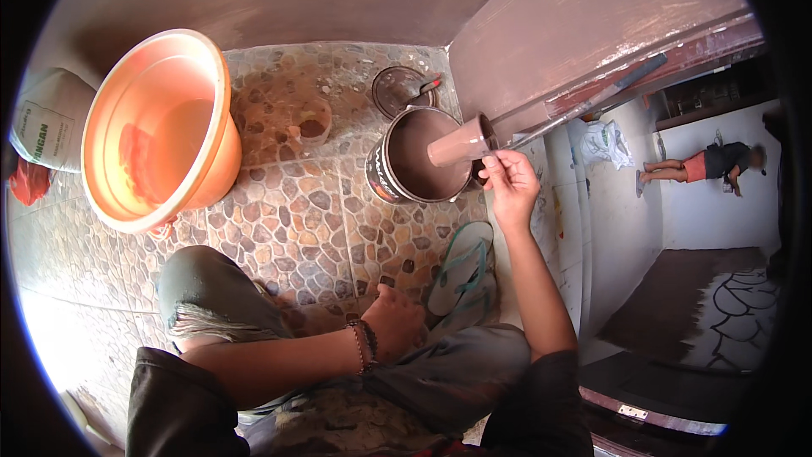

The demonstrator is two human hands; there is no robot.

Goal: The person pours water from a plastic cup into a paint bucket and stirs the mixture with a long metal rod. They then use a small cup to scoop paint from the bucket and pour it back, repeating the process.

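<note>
My right hand [512,185] pinches a paint-coated brown cup [457,143] near its rim end, fingers and thumb closed on it. The cup lies tilted over the mouth of a round bucket of brown paint [412,145]; whether its lower end touches the paint I cannot tell. Close to my lap, my left hand [395,322] is loosely closed, with a beaded bracelet on the wrist and nothing visible in the fingers. A pair of grey-green flip-flops [462,267] sits on the floor between that hand and the bucket.
A large orange basin [222,152] stands at the left, beside a white sack [55,123]. Behind the paint bucket lies a paint-stained round lid [396,91] with a red-tipped tool. Brown walls meet at the corner. Far right, another person [715,165] stands by a wall.
</note>
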